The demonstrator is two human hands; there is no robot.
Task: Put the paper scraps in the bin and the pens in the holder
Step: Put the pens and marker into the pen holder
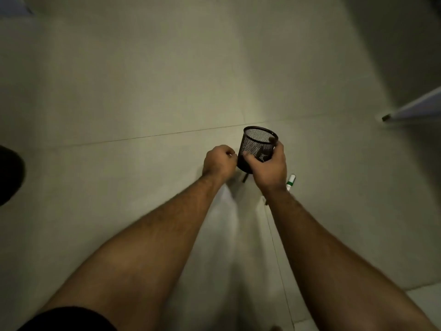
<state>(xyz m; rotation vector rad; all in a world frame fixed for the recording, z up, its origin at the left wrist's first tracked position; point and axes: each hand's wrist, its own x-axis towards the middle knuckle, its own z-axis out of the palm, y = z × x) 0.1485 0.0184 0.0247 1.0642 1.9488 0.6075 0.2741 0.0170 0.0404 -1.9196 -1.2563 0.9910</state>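
Observation:
My right hand (269, 167) grips a black mesh pen holder (259, 139) from its near side and holds it tilted above the floor. The holder's open mouth faces up and away. My left hand (219, 162) is just left of the holder with its fingers curled; I see nothing in it. The dark end of a pen (244, 178) pokes out below the holder's base, and the rest of it is hidden. A white and green marker (291, 182) lies on the floor beside my right wrist.
The floor (143, 91) is pale tile with thin joints. A dark object (9, 175) sits at the left edge. A white slanted board or leg (415, 106) reaches down at the right edge. No bin or paper scraps are in view.

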